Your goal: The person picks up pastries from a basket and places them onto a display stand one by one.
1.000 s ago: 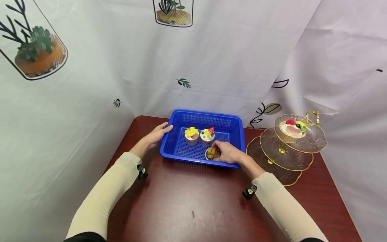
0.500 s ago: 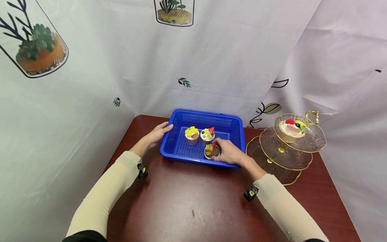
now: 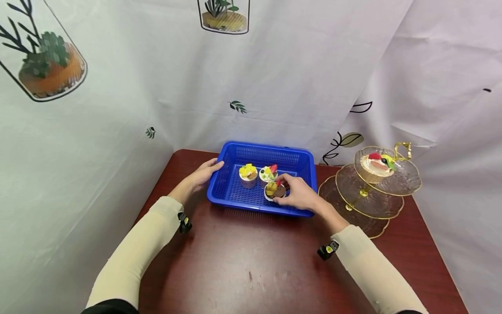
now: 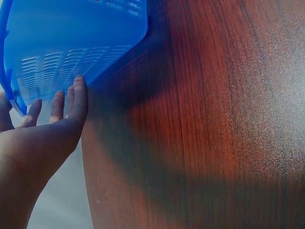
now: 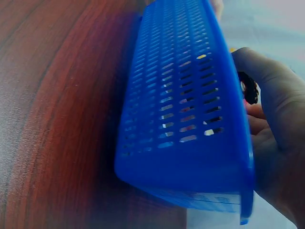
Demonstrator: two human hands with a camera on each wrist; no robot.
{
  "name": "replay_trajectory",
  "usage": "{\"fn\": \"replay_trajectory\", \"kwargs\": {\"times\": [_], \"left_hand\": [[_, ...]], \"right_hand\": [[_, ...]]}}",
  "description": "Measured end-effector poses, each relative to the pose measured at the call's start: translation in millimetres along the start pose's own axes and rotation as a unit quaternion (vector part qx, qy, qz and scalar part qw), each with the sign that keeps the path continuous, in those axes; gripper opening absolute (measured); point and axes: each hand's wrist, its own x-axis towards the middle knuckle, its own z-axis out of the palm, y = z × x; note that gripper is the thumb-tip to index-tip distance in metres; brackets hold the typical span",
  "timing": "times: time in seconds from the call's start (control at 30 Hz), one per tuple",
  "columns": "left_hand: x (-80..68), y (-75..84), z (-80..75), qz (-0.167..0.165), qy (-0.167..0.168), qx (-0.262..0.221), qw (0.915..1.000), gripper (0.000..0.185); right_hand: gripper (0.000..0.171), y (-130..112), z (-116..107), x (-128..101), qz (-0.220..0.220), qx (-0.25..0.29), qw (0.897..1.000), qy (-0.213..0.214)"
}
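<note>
A blue plastic basket (image 3: 235, 203) with slotted walls stands at the back of the table. My left hand (image 3: 201, 173) grips its left rim, thumb over the edge; in the left wrist view the fingers (image 4: 80, 98) lie along the outer wall. Inside, my right hand (image 3: 301, 195) pinches a cupcake (image 3: 270, 190) topped with yellow fruit, a red piece and chocolate. The basket wall hides most of that cupcake in the right wrist view. Just behind it sits a white-creamed cupcake (image 3: 267, 173) with strawberry, and left of that one a cupcake (image 3: 248, 172) with yellow cubes.
Right of the basket stands a three-tier glass stand (image 3: 370, 207) with gold rims and a gold handle (image 3: 409, 150). A large cream cupcake (image 3: 375, 171) rests on its top tier. A printed white curtain (image 3: 282, 87) hangs behind the dark red table (image 3: 235, 261).
My right hand has raised the chocolate-topped cupcake slightly and moved it away from me, so it now partly covers the white-creamed one. The left hand stays on the rim.
</note>
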Motion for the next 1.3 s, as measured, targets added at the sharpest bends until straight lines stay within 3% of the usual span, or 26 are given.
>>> {"fn": "replay_trajectory", "kwargs": {"times": [0.33,1.3], "left_hand": [[1.0,0.7,-1.4,-0.001,-0.001,0.005,1.0,0.064],[0.5,-2.3,-2.5,0.001,0.001,0.023,0.9997,0.066]], "right_hand": [[0.058,-12,-22,-11,-0.005,0.017,0.999,0.031],[0.062,-38,-75,-41,-0.01,-0.004,0.996,0.094]]}}
